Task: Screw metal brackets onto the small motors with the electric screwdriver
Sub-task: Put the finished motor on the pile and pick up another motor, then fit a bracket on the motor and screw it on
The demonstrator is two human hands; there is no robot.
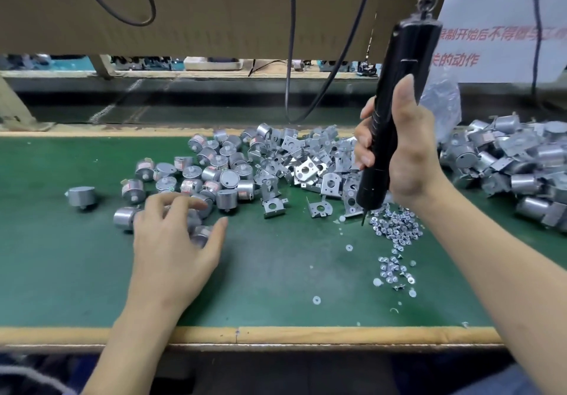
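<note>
beneath the left grip [175, 241]: motors [208, 173], the near fringe of a loose heap. the fingers are spread and relaxed over two or three of them, with none plainly clasped.

in the right grip [405, 155]: electric screwdriver [399, 87], black. fingers and thumb wrap its barrel. it is held near upright and hangs from a hook above. the bit tip sits just over the screws [395, 229]; whether it carries one cannot be told.

between the two grips: brackets [306, 164], a tangled heap, with a few lying apart on the near side.

outward of the right grip: assembled pile [515, 161], motors with brackets fitted.

risks, judged:
- the motors are round and stacked, so a sideways sweep of the left grip is likely to roll some off. one stray motor [81, 196] already lies outward of it.
- the brackets interlock, so lifting one may drag its neighbours along.
- the bit hangs close over the screws, and a swing of the hung tool could scatter them toward the front lip [306, 334].
- the cable [290, 57] hangs beyond the heaps and may snag a high lift.

room: the bare tabletop [276, 272] on the near side of both grips is the widest open patch, with only a few washers [316, 300]. it looks fit for seating a bracket on a motor. the lip is low and would stop little.
</note>
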